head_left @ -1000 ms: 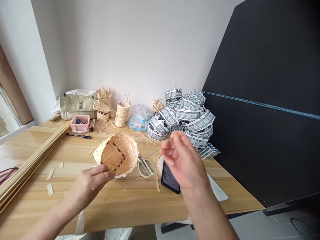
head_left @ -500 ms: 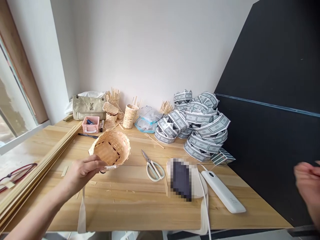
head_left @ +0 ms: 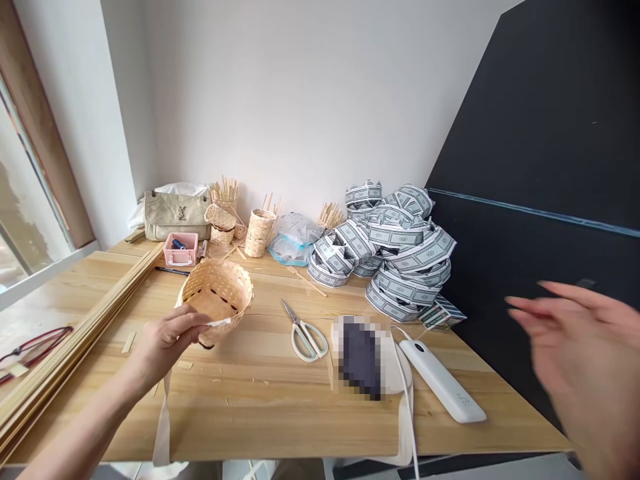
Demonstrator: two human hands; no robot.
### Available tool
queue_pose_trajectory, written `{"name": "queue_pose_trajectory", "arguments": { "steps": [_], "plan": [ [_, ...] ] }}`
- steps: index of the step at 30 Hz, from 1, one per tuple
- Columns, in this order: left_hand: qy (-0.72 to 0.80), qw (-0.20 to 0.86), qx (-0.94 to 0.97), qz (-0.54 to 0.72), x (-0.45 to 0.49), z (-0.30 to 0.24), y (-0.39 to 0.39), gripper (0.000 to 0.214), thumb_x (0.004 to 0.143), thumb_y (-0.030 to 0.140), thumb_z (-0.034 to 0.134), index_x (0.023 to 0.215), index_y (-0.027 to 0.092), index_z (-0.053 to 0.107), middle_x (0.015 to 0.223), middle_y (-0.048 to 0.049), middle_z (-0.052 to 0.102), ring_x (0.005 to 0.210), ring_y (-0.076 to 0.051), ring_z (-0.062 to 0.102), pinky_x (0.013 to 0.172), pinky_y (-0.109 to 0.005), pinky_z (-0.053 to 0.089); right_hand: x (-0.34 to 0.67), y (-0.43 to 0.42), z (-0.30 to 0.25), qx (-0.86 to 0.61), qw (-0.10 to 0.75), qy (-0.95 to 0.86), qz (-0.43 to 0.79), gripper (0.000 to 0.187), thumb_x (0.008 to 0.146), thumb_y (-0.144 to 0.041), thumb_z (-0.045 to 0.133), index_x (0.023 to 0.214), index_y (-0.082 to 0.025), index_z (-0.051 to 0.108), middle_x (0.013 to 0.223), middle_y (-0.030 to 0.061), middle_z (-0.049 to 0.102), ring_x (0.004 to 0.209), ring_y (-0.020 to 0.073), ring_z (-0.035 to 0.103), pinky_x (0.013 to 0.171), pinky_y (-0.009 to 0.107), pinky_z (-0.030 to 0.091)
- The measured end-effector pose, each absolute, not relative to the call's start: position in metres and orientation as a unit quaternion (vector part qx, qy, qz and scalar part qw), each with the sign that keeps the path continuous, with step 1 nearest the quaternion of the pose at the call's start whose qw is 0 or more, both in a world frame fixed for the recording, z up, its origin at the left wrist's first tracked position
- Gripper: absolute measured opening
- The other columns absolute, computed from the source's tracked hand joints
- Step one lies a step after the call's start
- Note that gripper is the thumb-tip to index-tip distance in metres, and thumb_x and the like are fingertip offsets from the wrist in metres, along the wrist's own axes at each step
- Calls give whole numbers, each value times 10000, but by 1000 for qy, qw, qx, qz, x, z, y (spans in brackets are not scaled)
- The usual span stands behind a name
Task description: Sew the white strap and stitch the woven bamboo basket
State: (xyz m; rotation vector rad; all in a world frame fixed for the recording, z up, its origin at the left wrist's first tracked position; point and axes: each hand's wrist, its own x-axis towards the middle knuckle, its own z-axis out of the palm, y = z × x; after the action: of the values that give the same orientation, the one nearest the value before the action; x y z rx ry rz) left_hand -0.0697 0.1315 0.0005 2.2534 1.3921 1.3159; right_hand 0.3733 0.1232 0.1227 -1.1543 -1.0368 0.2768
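My left hand [head_left: 173, 340] pinches the near rim of a small woven basket [head_left: 215, 293], its thumb and fingers closed at a white strip [head_left: 220, 323] there. The basket tilts, so its inside faces me, with dark marks around the base. At the right, over the black panel, my right hand [head_left: 575, 353] hangs in the air, partly blurred. Its fingertips come together in a pinch; anything between them is too small to make out. Scissors [head_left: 306, 339] with white handles lie between the hands, partly open.
Long wooden strips [head_left: 90, 333] lie along the left. Behind are a pink box [head_left: 181, 249], a beige bag [head_left: 175, 217], woven cylinders [head_left: 261, 233] and stacked patterned paper bands [head_left: 400, 253]. A white power bank [head_left: 443, 383] with a cable lies right of a pixelated patch [head_left: 360, 360].
My right hand has moved inward from the right edge, toward the left and slightly up. The basket has shifted a little left and tipped slightly, still in my left hand.
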Motion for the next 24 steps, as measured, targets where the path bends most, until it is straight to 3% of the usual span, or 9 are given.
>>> {"name": "queue_pose_trajectory", "arguments": {
  "steps": [2, 5, 7, 10, 15, 19, 21, 24],
  "plan": [
    [493, 109, 739, 445, -66, -2, 133, 211, 797, 251, 464, 812, 193, 667, 654, 1, 618, 528, -107, 589, 489, -180, 470, 322, 120, 124, -536, 671, -490, 150, 128, 734, -257, 580, 856, -275, 614, 740, 30, 620, 683, 172, 585, 597, 314, 439],
    [528, 121, 704, 460, -61, -6, 133, 226, 807, 303, 459, 851, 195, 653, 636, 11, 599, 505, -107, 582, 481, -186, 484, 252, 113, 106, -509, 508, -647, 255, 110, 758, -306, 573, 764, -202, 610, 659, 15, 623, 573, 145, 565, 520, 250, 430],
    [548, 112, 685, 468, -60, -7, 132, 237, 817, 337, 462, 858, 192, 646, 660, 6, 607, 510, -111, 592, 494, -191, 496, 218, 111, 78, -492, 385, -722, 297, 142, 813, -214, 477, 767, -181, 608, 648, 0, 606, 572, 124, 562, 537, 223, 418],
    [564, 87, 672, 472, -63, -9, 129, 239, 829, 356, 459, 848, 190, 631, 716, 0, 625, 541, -115, 620, 504, -180, 501, 184, 116, 25, -489, 278, -790, 243, 207, 798, -58, 455, 700, -170, 598, 706, -7, 591, 649, 107, 555, 611, 203, 394],
    [584, 28, 688, 429, -75, -10, 121, 129, 828, 295, 511, 898, 251, 610, 784, 74, 640, 553, -56, 626, 498, -97, 452, 152, 122, -39, -522, 212, -797, 218, 203, 709, 5, 552, 638, -176, 609, 707, -7, 597, 696, 129, 547, 626, 207, 362],
    [592, 12, 700, 399, -84, -13, 117, 142, 827, 330, 527, 937, 291, 607, 887, 88, 651, 579, -52, 633, 518, -94, 460, 158, 120, -40, -556, 209, -778, 204, 121, 690, -90, 641, 721, -205, 618, 817, -10, 610, 721, 135, 551, 629, 211, 358],
    [604, 12, 696, 388, -87, -14, 116, 173, 829, 338, 520, 979, 318, 603, 1005, 81, 647, 593, -57, 641, 541, -112, 483, 181, 120, -31, -598, 232, -743, 190, 60, 741, -145, 606, 724, -202, 599, 832, 7, 606, 733, 145, 546, 648, 225, 360],
    [602, -3, 694, 396, -90, -16, 117, 227, 813, 381, 524, 1019, 330, 604, 1100, 67, 632, 641, -82, 653, 567, -143, 512, 241, 119, -18, -698, 286, -637, 158, 192, 843, -158, 434, 682, -181, 537, 792, 74, 591, 764, 183, 540, 681, 277, 363]
  ]
}}
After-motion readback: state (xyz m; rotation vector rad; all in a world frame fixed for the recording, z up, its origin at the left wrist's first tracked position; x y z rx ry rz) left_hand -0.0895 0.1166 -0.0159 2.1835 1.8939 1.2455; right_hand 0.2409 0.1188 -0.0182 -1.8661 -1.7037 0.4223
